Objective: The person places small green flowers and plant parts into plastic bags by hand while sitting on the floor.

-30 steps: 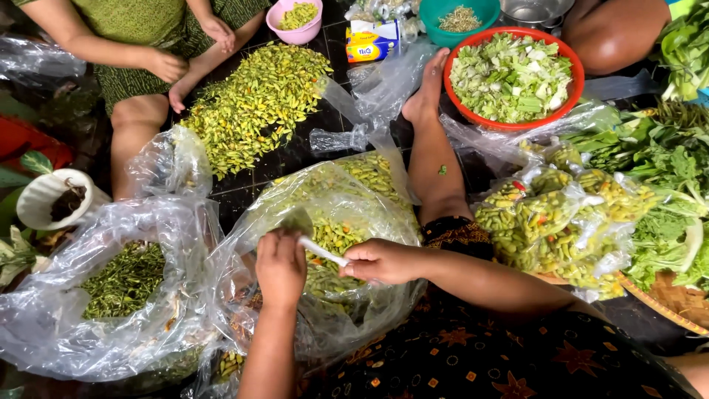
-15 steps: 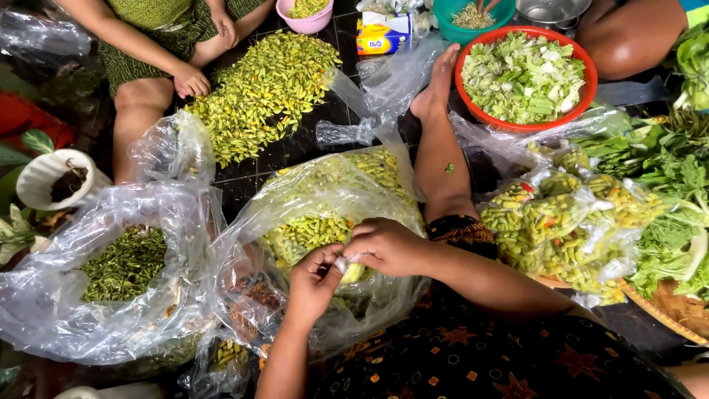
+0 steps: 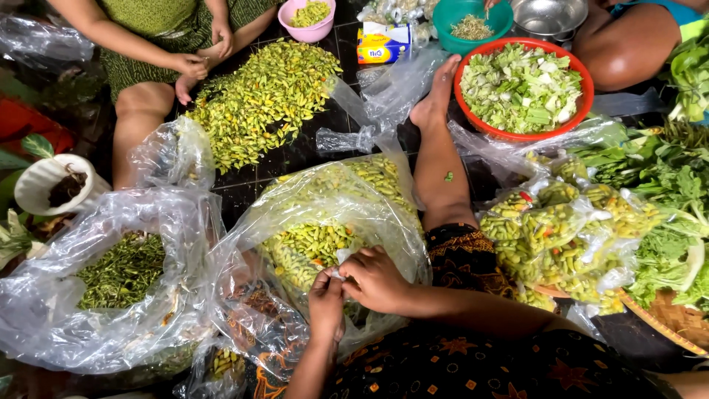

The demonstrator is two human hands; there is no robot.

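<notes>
Change: since 1 second ago my 2 hands have come together; they were apart then, with a thin pale stick showing between them, and that stick is now hidden under my fingers.
Left hand (image 3: 326,297): fingers pinched shut at the tips, meeting my right hand over the open clear bag; I cannot tell what the pinch holds.
Right hand (image 3: 377,279): curled, fingertips pressed against the left fingertips on a small pale bit (image 3: 338,273) at the touching point.
Clear bag of chillies (image 3: 317,244): directly under my hands, mouth open, green-yellow chillies heaped at 12 o'clock from my fingers.
Bag of stems (image 3: 122,270): at 9 o'clock from my hands, clear plastic, dark green stems inside.
Loose chilli pile (image 3: 266,96): on the dark tiled floor at 11 o'clock, well apart from my hands.
Other person's hands (image 3: 203,63): at the far edge of that pile, beside a pink bowl (image 3: 308,18).
Red basin (image 3: 523,89): at 1 o'clock, full of chopped pale green leaves.
Packed small bags (image 3: 561,236): at 3 o'clock, green and yellow chillies in them, leafy greens (image 3: 672,222) just beyond.
My leg (image 3: 443,155): stretched between the open bag and the packed bags.
</notes>
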